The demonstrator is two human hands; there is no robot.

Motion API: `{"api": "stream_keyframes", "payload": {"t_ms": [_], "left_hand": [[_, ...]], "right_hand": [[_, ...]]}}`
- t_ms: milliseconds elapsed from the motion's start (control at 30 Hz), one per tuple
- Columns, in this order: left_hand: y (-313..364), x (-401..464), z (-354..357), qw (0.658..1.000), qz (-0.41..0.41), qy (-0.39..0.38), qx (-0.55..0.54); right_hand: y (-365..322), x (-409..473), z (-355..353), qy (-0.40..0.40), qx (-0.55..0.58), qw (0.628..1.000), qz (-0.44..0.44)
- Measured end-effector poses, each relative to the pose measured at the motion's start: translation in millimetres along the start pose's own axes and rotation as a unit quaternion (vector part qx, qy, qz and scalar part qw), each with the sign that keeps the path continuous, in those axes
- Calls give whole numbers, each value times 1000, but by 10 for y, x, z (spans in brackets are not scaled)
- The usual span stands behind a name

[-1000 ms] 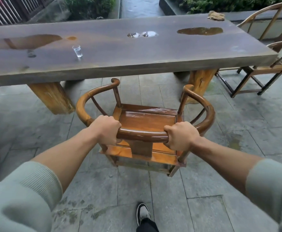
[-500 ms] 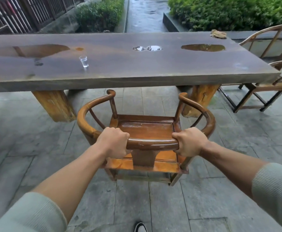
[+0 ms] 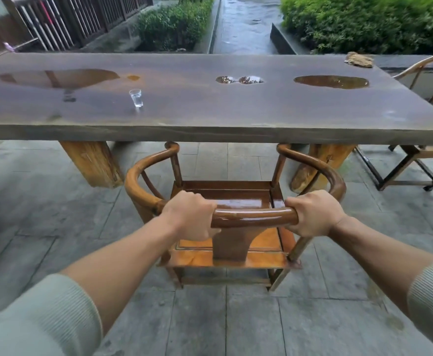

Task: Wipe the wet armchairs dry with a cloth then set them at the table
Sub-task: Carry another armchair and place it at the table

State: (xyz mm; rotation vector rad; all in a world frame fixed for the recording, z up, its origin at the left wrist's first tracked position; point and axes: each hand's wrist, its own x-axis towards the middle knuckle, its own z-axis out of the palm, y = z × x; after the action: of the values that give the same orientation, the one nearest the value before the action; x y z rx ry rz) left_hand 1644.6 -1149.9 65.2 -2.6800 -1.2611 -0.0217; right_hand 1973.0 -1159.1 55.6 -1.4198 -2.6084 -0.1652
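No readable text, labels, brand names, numbers or signs appear anywhere in this view.

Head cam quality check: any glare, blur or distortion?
Head view: flat overcast light, no hard shadows; sheen on the armchair top rail and seat; puddles on the table mirror sky; wide-angle bowing at the edges; hedge top right slightly smeared.
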Motion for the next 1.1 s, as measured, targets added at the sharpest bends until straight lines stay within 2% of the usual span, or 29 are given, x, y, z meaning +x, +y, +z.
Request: {"api": "stream_keyframes", "payload": {"t_ms": [300,400,800,967,1100], "left_hand": [[108,-193,143,999,47,9,2],[128,-210,145,998,66,-12,-7],[-70,-67,161,996,79,-29,-19],[-36,-76,133,996,83,-14,3],[-52,-87,176,997,70,35,25]], "right_hand": [[-176,-240,29,6,-5,1000,2],[-206,-295,41,9,8,1000,14],[-173,-229,130,39,-3,999,18],[-159,-244,147,53,8,999,10],[-94,-171,144,48,-8,999,-21]]}}
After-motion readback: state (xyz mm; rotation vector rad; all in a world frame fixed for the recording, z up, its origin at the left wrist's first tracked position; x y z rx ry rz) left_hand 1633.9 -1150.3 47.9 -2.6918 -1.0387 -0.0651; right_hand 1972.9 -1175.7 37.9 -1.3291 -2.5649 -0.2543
